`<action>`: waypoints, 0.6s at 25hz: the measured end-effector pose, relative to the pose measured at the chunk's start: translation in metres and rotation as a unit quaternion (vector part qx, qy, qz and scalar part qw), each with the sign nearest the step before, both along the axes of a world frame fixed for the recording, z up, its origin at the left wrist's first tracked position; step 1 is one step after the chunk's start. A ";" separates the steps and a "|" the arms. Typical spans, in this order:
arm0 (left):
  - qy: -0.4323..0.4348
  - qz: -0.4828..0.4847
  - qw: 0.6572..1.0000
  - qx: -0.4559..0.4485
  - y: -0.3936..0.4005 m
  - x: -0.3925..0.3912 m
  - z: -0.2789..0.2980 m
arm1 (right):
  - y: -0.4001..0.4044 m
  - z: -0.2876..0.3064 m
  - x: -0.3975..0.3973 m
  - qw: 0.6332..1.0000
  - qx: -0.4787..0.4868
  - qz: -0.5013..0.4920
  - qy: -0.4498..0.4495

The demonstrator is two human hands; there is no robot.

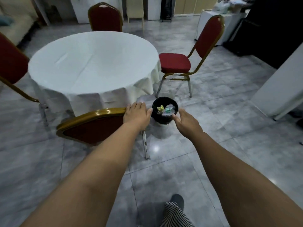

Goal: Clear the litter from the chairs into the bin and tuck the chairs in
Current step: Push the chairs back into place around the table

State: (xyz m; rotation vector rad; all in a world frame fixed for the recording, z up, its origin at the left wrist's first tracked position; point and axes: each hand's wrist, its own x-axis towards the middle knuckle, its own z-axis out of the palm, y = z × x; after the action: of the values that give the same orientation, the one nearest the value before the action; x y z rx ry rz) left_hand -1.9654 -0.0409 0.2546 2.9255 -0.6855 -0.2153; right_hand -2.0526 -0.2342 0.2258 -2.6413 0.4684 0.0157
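Head view: left hand rests flat on the near chair; right hand hovers empty, fingers loose; a hard push could topple the bin beside it.

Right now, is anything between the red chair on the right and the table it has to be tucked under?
Nothing visible. The right chair stands pulled out, its seat facing the table edge. The bin sits on the floor nearer the camera, off that path. No litter shows on its seat.
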 end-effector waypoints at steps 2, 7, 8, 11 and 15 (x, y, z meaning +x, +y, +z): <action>0.022 -0.020 0.999 0.015 -0.033 0.005 -0.005 | -0.030 -0.005 -0.003 1.000 0.011 -0.015 0.021; 0.072 -0.046 0.996 0.029 -0.121 0.019 -0.023 | -0.119 -0.015 -0.008 0.997 0.018 -0.050 0.059; 0.080 -0.048 0.995 0.028 -0.140 0.022 -0.025 | -0.139 -0.016 -0.008 0.996 0.018 -0.055 0.067; 0.085 -0.072 0.994 0.026 -0.200 0.034 -0.033 | -0.198 -0.022 -0.006 0.994 0.010 -0.071 0.082; 0.110 -0.092 0.989 0.031 -0.260 0.058 -0.040 | -0.253 -0.027 0.003 0.992 0.001 -0.085 0.092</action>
State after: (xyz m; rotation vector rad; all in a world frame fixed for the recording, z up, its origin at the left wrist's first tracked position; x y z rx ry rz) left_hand -1.9074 -0.3005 0.2150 2.8350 -0.9251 -0.5774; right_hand -2.0497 -0.4869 0.1984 -2.6001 0.7542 0.2071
